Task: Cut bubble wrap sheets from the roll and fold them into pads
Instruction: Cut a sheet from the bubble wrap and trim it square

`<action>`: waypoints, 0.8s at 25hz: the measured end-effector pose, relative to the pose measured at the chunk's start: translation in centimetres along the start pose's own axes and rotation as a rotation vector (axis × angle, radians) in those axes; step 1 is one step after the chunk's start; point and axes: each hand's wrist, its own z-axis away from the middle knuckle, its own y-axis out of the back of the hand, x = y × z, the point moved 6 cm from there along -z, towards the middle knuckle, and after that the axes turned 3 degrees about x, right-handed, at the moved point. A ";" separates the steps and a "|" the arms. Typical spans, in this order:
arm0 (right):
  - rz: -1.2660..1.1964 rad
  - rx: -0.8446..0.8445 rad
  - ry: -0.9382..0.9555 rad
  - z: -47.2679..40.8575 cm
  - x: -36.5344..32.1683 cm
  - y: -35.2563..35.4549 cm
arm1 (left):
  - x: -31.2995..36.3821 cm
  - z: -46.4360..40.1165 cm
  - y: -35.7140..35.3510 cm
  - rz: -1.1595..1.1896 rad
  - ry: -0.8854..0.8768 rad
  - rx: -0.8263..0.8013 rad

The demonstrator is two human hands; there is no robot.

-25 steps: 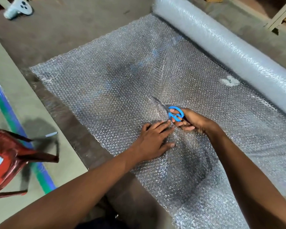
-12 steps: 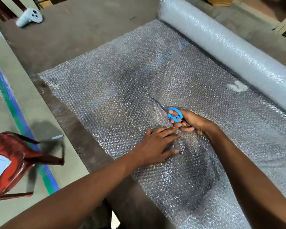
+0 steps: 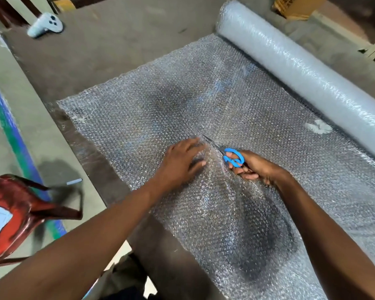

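Left hand (image 3: 183, 161) has slid forward, flat on bubble wrap (image 3: 160, 109); right hand (image 3: 256, 166) grips scissors (image 3: 233, 158).

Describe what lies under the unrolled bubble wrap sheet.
Under the bubble wrap sheet the dark brown table shows through, with a white scrap near the roll. The spot beneath the left hand is covered.
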 end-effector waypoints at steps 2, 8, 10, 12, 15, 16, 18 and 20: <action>0.006 -0.008 0.001 -0.2 -0.3 -0.3 | -0.7 0.0 -0.9 -0.057 -0.090 -0.083; -0.011 0.007 0.013 -1.1 -1.0 -1.0 | -0.8 0.7 -2.2 -0.185 -0.174 -0.096; 0.010 0.015 0.007 -1.5 -1.2 -0.9 | -1.0 0.7 -2.3 -0.191 -0.181 -0.107; 0.003 0.017 -0.011 -1.7 -1.3 -1.0 | -1.0 0.7 -2.3 -0.190 -0.202 -0.115; -0.014 0.022 -0.015 -2.1 -1.9 -1.1 | -1.0 0.7 -2.2 -0.184 -0.205 -0.118; -0.010 0.026 -0.015 -2.2 -2.0 -1.1 | -1.0 0.7 -2.2 -0.182 -0.204 -0.116; -0.013 0.031 -0.019 -2.8 -2.1 -1.2 | -1.2 0.7 -2.1 -0.173 -0.203 -0.112; -0.029 0.033 -0.016 -3.3 -2.3 -1.2 | -1.2 0.6 -2.0 -0.174 -0.205 -0.110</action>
